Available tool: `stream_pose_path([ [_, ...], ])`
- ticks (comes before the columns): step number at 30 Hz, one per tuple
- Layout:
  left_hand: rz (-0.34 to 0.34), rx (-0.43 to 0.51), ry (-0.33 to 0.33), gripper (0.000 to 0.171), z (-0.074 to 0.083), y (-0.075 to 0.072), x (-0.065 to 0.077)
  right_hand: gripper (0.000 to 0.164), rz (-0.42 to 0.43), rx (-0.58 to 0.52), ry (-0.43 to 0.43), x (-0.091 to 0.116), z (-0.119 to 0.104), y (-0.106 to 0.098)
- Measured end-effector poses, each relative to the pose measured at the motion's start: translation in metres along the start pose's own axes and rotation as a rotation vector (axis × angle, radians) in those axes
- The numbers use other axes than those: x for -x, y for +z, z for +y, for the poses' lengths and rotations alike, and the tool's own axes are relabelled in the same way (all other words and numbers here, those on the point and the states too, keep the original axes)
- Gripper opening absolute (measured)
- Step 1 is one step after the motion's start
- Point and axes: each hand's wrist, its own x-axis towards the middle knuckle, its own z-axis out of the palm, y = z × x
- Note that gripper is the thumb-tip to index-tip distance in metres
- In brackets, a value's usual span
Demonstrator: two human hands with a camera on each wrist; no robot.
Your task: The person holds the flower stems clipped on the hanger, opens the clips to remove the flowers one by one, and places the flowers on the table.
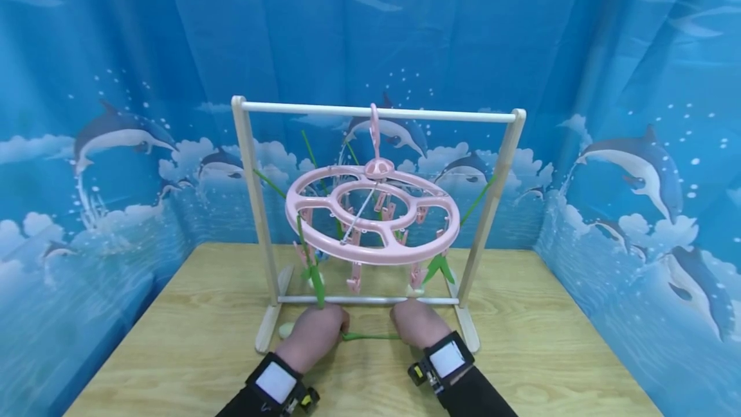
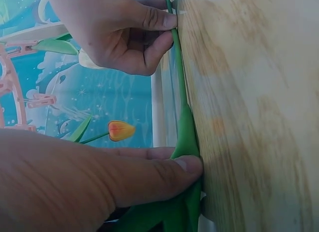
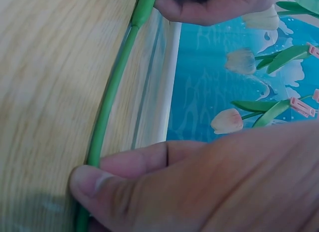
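An artificial tulip lies sideways just above the wooden table, its green stem [image 1: 370,336] stretched between both hands. My left hand [image 1: 317,333] pinches it where the leaves [image 2: 187,132] join the stem. Beyond that hand the pale flower head [image 1: 285,330] shows. With thumb and fingers, my right hand [image 1: 419,322] pinches the thin stem [image 3: 112,97] farther along; the stem's end is hidden in the head view. Behind the hands, a pink round clip hanger [image 1: 373,253] hangs from a stand, with several tulips clipped head down, among them an orange-yellow tulip [image 2: 121,130].
The stand's white top bar [image 1: 312,109] carries the hanger, and its lower bar [image 1: 370,300] runs just beyond the hands. Wooden feet [image 1: 267,328] rest on the table [image 1: 550,352]. A blue dolphin-print curtain [image 1: 370,31] surrounds the back and sides.
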Motion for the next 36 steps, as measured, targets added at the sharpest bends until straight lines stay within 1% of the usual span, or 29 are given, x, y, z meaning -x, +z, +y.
stream_pose_path([
  [4, 0.007, -0.035, 0.017, 0.019, 0.0, 0.001, 0.0, 0.023, -0.004, -0.061, 0.018, -0.005, 0.009, 0.014],
  [7, -0.001, -0.033, 0.013, 0.019, 0.0, 0.001, 0.001, 0.021, 0.012, -0.069, -0.021, -0.012, 0.026, 0.045],
  [10, -0.012, -0.015, 0.005, 0.019, 0.001, 0.0, 0.001, 0.025, -0.025, -0.102, -0.013, -0.012, 0.027, 0.046],
  [11, -0.016, -0.008, 0.002, 0.019, 0.001, -0.001, 0.001, 0.026, -0.042, -0.112, -0.009, -0.011, 0.025, 0.042],
  [14, -0.041, 0.028, -0.01, 0.021, 0.0, -0.002, 0.0, 0.026, -0.111, -0.155, 0.043, -0.001, 0.005, 0.009],
  [17, -0.1, 0.064, -0.045, 0.022, 0.0, -0.004, -0.001, 0.02, -0.157, -0.163, 0.06, 0.004, -0.003, -0.004],
  [20, -0.142, 0.028, -0.051, 0.021, 0.0, -0.005, -0.002, 0.016, -0.209, -0.16, 0.082, 0.004, -0.007, -0.009],
  [22, -0.133, -0.023, -0.021, 0.019, 0.0, -0.005, -0.002, 0.021, -0.229, -0.172, 0.101, 0.003, -0.008, -0.01],
  [24, -0.106, -0.08, 0.02, 0.018, 0.001, -0.006, -0.001, 0.028, -0.246, -0.193, 0.116, 0.003, -0.008, -0.012],
  [26, -0.086, -0.088, 0.048, 0.021, 0.001, -0.009, 0.001, 0.032, -0.264, -0.225, 0.138, 0.005, -0.008, -0.016],
  [27, -0.073, -0.084, 0.064, 0.025, 0.001, -0.011, 0.002, 0.032, -0.277, -0.242, 0.153, 0.005, -0.008, -0.019],
  [28, -0.067, -0.076, 0.075, 0.029, 0.002, -0.012, 0.003, 0.032, -0.287, -0.263, 0.165, 0.007, -0.008, -0.022],
  [30, -0.061, -0.063, 0.1, 0.035, 0.003, -0.016, 0.005, 0.025, -0.295, -0.311, 0.167, 0.008, -0.007, -0.029],
  [32, -0.069, -0.042, 0.101, 0.038, 0.007, -0.022, 0.005, 0.024, -0.3, -0.366, 0.162, 0.008, -0.006, -0.038],
  [36, -0.124, 0.005, 0.068, 0.04, 0.02, -0.036, 0.007, 0.039, -0.281, -0.484, 0.139, 0.008, -0.003, -0.054],
])
